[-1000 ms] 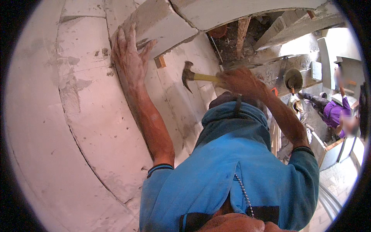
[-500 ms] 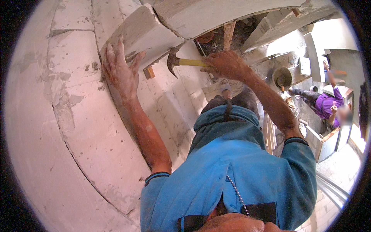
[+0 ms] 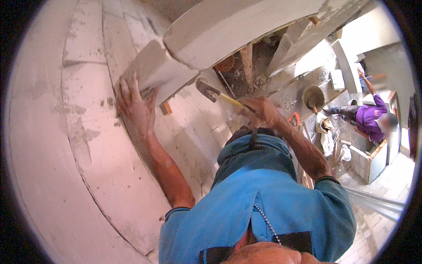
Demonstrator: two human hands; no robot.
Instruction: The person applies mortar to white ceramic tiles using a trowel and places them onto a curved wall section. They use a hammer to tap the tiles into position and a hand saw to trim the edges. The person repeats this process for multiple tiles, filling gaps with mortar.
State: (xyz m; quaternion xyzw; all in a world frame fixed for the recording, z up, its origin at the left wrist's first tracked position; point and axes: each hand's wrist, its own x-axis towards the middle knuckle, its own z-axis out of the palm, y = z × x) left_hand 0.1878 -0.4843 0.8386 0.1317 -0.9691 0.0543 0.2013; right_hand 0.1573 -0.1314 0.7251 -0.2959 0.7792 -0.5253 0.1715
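My left hand [image 3: 138, 108] lies with fingers spread on the near end of a pale block [image 3: 151, 61], which sits along the wall of similar blocks [image 3: 101, 119]. My right hand [image 3: 262, 112] is closed round the yellow handle of a claw hammer [image 3: 209, 90]. The hammer's dark head points up and left, apart from the block and a short way right of its lower edge. A small wooden wedge [image 3: 165, 108] sticks out just beneath the block. Another long, pale block [image 3: 237, 28] meets its far end.
At the right, a person in a purple top [image 3: 371, 119] has one arm stretched out. Nearer are a round bucket [image 3: 313, 97], a red-orange handle [image 3: 294, 119] and a pale cloth or sack [image 3: 324, 132]. A wooden post [image 3: 247, 66] stands beneath the long block.
The hammer has tilted, its head swinging from level to up and left, and my right hand has shifted slightly lower. My left hand stays on the block. The other person's arm has moved.
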